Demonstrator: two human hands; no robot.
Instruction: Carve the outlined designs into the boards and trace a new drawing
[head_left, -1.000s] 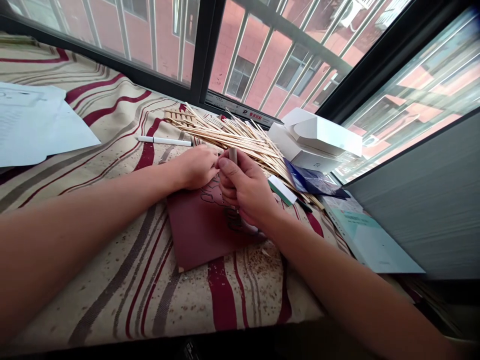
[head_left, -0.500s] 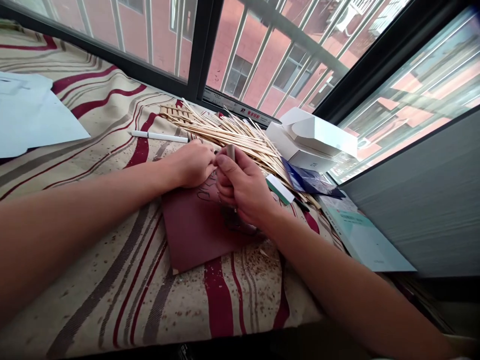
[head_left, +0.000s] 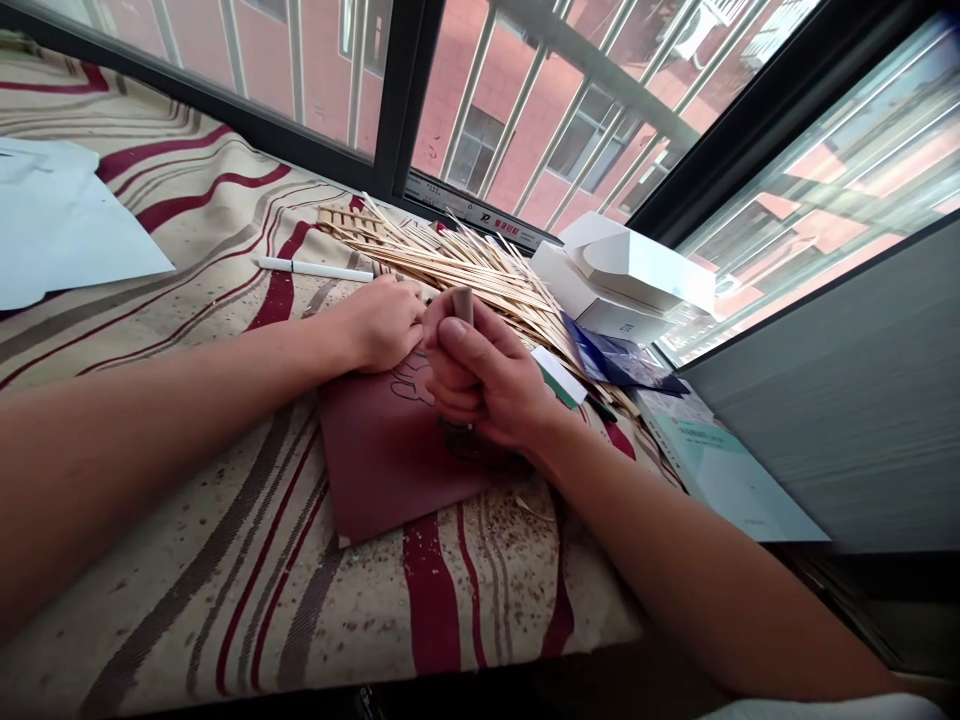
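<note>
My right hand (head_left: 491,375) is closed around a tool with a round grey-brown handle (head_left: 463,304); the handle's end sticks up past the thumb, and the tool's working end is hidden. This fist is over a maroon board (head_left: 390,470) with black line drawing (head_left: 411,382) on it. At the board's far left edge my left hand (head_left: 388,322) rests with bent fingers, gripping or pressing the board; its fingertips are partly hidden by the right hand. The two hands are side by side, nearly touching.
Behind the hands lie a pile of thin wooden sticks (head_left: 480,270) and a white pen (head_left: 322,270). White boxes (head_left: 622,270), a dark blue packet (head_left: 619,360) and a pale green book (head_left: 727,470) are at the right. White paper (head_left: 75,230) lies left. Crumbs dot the striped cloth (head_left: 360,620).
My right hand has turned slightly and the handle stands more upright. The left hand has shifted a little left, and the line drawing shows somewhat differently between the hands.
</note>
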